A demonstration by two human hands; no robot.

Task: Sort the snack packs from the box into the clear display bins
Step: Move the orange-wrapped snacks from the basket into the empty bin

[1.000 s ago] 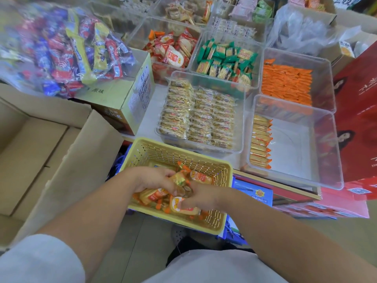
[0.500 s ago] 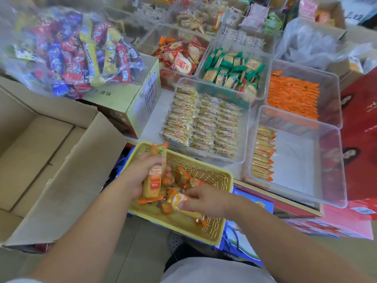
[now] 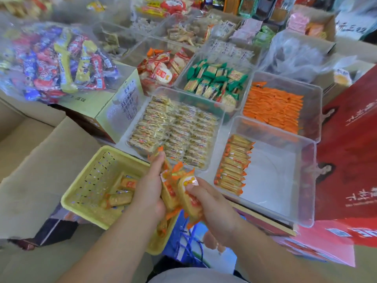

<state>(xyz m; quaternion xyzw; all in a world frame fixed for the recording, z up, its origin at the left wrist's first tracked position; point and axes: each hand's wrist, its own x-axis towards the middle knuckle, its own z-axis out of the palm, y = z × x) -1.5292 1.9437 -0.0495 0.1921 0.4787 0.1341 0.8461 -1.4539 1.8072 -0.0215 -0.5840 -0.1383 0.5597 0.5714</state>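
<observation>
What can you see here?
Basket: one, yellow, front left.
Loose packs: few, orange-yellow, in basket.
Held packs: several, orange-yellow, between both hands.
Clear bin: one, see-through, front right.
Row of packs: one, orange-yellow, that bin's left side.
Cracker packs: many, pale, middle bin.
Orange packs: many, orange, back right bin.
Green packs: many, green, behind crackers.
Sweets bag: one, mixed colours, on yellow box.
Cardboard box: one, brown, far left.
Left hand: one, grips held packs.
Right hand: one, pinches held packs.
</observation>
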